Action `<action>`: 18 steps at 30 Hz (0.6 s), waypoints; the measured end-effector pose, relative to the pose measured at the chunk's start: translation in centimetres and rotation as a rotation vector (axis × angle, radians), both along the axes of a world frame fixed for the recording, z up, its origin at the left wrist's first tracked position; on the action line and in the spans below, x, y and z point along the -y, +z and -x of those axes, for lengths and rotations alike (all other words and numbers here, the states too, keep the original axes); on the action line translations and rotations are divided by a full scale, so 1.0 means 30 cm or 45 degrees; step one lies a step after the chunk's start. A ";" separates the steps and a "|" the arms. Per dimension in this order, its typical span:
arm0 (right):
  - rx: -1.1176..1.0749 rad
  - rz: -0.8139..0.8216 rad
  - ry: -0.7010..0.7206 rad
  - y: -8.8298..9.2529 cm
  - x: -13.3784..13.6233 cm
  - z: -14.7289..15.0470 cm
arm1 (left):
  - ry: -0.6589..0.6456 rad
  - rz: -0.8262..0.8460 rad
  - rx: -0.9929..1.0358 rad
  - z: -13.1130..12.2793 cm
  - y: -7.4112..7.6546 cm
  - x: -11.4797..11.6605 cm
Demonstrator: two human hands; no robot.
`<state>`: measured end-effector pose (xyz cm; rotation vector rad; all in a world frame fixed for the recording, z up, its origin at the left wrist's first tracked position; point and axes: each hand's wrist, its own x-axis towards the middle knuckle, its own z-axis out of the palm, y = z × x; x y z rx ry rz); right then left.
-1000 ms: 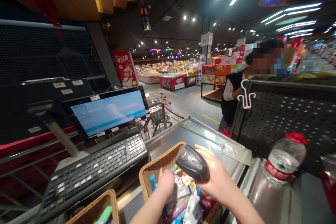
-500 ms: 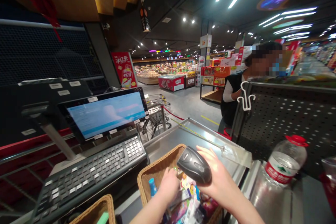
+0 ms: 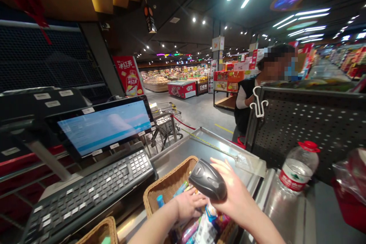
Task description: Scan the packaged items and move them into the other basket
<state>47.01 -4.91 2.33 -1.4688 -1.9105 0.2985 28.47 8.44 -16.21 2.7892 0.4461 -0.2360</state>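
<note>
A black handheld barcode scanner (image 3: 208, 180) is gripped in my right hand (image 3: 233, 190), its head hanging over a brown wicker basket (image 3: 162, 183). Inside the basket lie several small packaged goods, mostly colourful wrappers (image 3: 204, 228), and one thing with a blue cap (image 3: 160, 200). My left hand (image 3: 190, 203) reaches into the basket below the scanner, palm down with fingers spread on the packages. Part of the basket's contents is hidden by my hands and the scanner.
To the left stand a keyboard (image 3: 94, 194) and a lit monitor (image 3: 105, 124). A second wicker basket (image 3: 100, 232) sits at the bottom edge. On the right are a red-capped water bottle (image 3: 299, 169) and a perforated panel (image 3: 309, 126). Beyond the metal counter (image 3: 200, 141) stands a person (image 3: 243, 95).
The fingers of my left hand have gone from curled to spread over the packages. My right hand still holds the scanner nearly in place. The view has turned slightly right.
</note>
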 end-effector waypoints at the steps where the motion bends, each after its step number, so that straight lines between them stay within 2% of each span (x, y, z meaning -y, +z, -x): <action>1: -0.002 0.014 -0.002 0.002 0.003 -0.001 | -0.018 0.037 -0.011 0.007 0.004 0.001; 5: 0.008 0.045 -0.005 0.011 0.011 -0.005 | -0.029 0.111 -0.027 0.006 0.020 0.009; 8: 0.027 0.025 -0.007 0.013 0.009 -0.010 | -0.015 0.093 0.014 0.002 0.061 0.006; 10: 0.027 0.011 -0.012 0.011 0.004 -0.011 | 0.091 0.022 0.100 0.015 0.108 -0.001; 12: 0.017 0.003 -0.019 0.008 -0.002 -0.006 | 0.287 -0.111 0.212 0.037 0.156 -0.004; 14: 0.002 -0.006 -0.024 0.004 -0.010 0.003 | 0.467 -0.244 0.259 0.059 0.184 0.003; 16: -0.003 -0.018 -0.016 0.002 -0.019 0.015 | 0.542 -0.314 0.166 0.074 0.179 0.022; 18: 0.013 -0.028 0.000 0.004 -0.026 0.027 | 0.518 -0.299 -0.027 0.080 0.147 0.050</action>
